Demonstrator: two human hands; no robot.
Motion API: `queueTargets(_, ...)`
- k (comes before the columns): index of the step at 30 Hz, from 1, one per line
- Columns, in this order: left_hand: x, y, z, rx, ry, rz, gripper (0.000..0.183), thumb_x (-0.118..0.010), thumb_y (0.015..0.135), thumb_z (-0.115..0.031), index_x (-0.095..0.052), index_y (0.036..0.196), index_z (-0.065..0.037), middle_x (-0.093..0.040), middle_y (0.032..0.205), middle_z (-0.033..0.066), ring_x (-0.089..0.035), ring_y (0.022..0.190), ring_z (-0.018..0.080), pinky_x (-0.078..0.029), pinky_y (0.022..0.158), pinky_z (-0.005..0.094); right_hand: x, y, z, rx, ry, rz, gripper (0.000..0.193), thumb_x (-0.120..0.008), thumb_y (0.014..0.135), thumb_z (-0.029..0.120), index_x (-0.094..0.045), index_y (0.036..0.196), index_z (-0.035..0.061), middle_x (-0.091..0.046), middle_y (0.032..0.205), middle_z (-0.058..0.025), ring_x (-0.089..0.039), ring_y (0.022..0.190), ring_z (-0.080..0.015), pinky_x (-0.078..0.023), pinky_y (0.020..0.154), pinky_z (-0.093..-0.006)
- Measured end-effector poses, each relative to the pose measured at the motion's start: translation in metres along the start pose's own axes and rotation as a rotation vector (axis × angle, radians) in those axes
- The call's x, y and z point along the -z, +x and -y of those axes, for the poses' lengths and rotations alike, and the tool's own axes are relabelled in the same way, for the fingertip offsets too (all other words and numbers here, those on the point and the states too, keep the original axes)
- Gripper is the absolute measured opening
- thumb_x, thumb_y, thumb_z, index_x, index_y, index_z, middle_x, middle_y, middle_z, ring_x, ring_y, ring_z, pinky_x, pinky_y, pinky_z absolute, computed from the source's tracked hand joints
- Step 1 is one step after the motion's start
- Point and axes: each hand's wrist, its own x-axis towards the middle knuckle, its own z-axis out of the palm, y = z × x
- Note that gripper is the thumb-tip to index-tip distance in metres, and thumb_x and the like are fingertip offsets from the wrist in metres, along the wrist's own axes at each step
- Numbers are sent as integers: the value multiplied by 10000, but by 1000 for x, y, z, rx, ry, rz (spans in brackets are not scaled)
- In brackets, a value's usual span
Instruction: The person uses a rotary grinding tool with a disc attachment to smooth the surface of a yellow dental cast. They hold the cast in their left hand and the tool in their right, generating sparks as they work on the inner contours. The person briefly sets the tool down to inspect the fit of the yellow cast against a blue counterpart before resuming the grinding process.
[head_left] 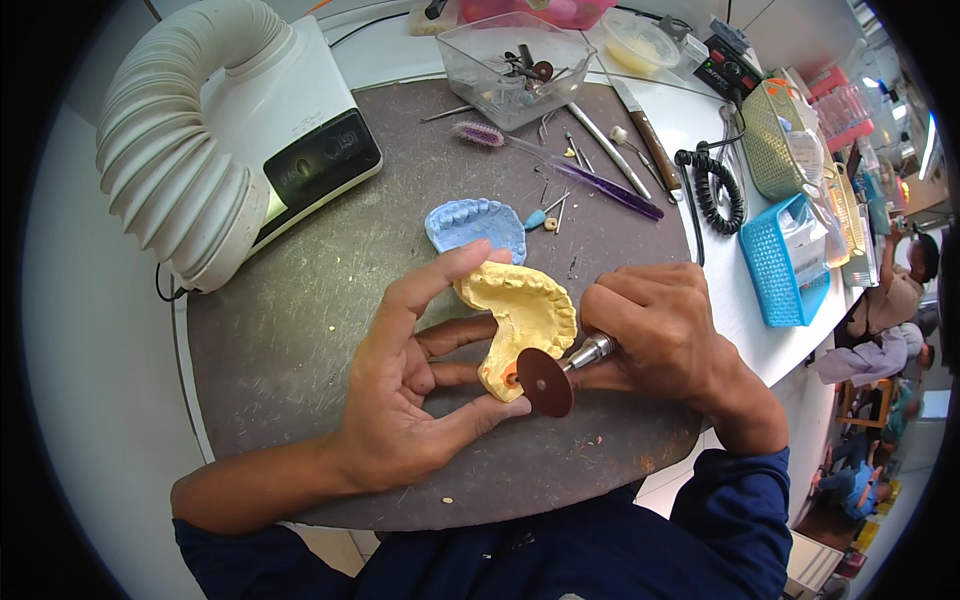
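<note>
My left hand (pixel 410 370) grips a yellow plaster dental cast (pixel 520 300) by its ends, fingers at the top and thumb at the bottom. An orange-red patch with a dark spot shows at the cast's lower end. In my right hand (pixel 650 330) is a rotary handpiece (pixel 592 350) with a brown cutting disc (pixel 546 383) on its tip. The disc overlaps the cast's lower end, close to my left thumb; whether they touch, I cannot tell. A blue dental cast (pixel 478 228) lies on the dark mat just beyond my left fingertips.
A white extraction unit with a ribbed hose (pixel 180 130) stands far left. At the back sits a clear bin (pixel 515 75) of small tools. A purple toothbrush (pixel 570 170), a wooden-handled knife (pixel 648 140) and small burs lie right of it. A blue basket (pixel 785 265) stands right; people are beyond.
</note>
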Motion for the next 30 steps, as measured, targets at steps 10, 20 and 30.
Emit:
queueTargets(10, 0, 0, 2, -30, 39, -19, 904, -757, 750, 129, -235, 1468, -44, -330, 1474, 202, -490, 1310, 339, -566, 983, 376, -2, -3, 0, -30, 29, -14, 485, -884, 570, 407, -526, 668, 95, -504, 578, -34, -526, 473, -210, -391, 431, -340)
queueTargets(20, 1, 0, 3, -49, 52, -21, 908, -781, 739, 113, -261, 1466, -50, -344, 1475, 194, -498, 1306, 322, -579, 960, 368, -2, -1, -1, -6, 43, -15, 472, -879, 584, 393, -530, 679, 91, -500, 580, -32, -524, 471, -206, -391, 426, -339)
queueTargets(30, -1, -1, 5, -65, 69, -33, 895, -779, 740, 113, -281, 1463, -62, -352, 1466, 177, -499, 1307, 308, -580, 961, 369, -2, -1, 0, -8, 19, 6, 490, -821, 674, 470, -506, 667, 94, -519, 576, -32, -586, 501, -213, -446, 447, -333)
